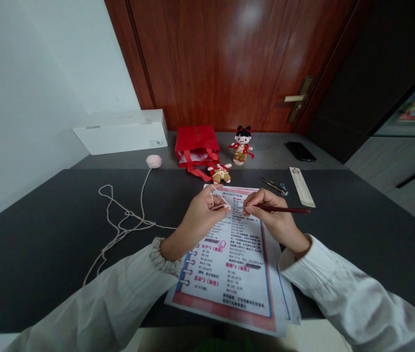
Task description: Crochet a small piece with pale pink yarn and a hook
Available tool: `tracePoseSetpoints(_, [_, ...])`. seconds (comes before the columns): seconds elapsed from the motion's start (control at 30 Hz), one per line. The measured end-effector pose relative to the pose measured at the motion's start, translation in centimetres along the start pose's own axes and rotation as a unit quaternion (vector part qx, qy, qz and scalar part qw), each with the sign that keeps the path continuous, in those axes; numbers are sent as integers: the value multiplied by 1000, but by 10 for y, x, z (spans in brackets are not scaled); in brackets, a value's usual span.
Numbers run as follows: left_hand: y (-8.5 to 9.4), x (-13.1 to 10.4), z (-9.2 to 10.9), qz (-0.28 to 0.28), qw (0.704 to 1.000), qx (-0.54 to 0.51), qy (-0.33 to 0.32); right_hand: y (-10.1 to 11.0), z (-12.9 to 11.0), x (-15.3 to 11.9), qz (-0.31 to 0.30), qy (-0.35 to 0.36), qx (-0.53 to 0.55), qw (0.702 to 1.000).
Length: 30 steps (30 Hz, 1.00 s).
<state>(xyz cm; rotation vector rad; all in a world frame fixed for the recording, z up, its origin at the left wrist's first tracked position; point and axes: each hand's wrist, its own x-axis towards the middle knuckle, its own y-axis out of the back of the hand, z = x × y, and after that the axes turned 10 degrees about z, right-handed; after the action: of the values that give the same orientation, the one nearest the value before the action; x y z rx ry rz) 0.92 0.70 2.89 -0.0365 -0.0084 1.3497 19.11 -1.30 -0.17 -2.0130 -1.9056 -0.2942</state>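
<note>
Pale yarn [219,188] loops over the fingers of my left hand [203,211], which pinches a small light bit of it at the fingertips. My right hand [269,211] grips a crochet hook [288,209] with a dark reddish handle pointing right; its thin metal tip points at the yarn. Both hands hover over printed pattern sheets [237,293]. From under my left wrist the yarn strand [134,227] trails in loose tangles across the table to a pale pink yarn ball [153,161].
At the back stand a white box [123,134], a red bag [196,141] and a crocheted doll [242,145]. A headless doll body [220,172] lies before the bag. To the right are small scissors-like tools [274,186], a flat pale packet [302,187] and a black phone [300,151].
</note>
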Motion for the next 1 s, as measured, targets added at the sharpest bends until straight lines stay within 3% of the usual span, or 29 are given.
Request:
tracePoseSetpoints(0.27, [1, -2, 1, 13, 999, -28, 24, -7, -3, -7, 33, 29, -61, 997])
tracePoseSetpoints(0.67, [1, -1, -1, 16, 999, -19, 22, -8, -2, -11, 32, 24, -62, 997])
tracePoseSetpoints(1.0, [-2, -5, 1, 27, 999, -38, 29, -13, 4, -21, 36, 81, -118, 989])
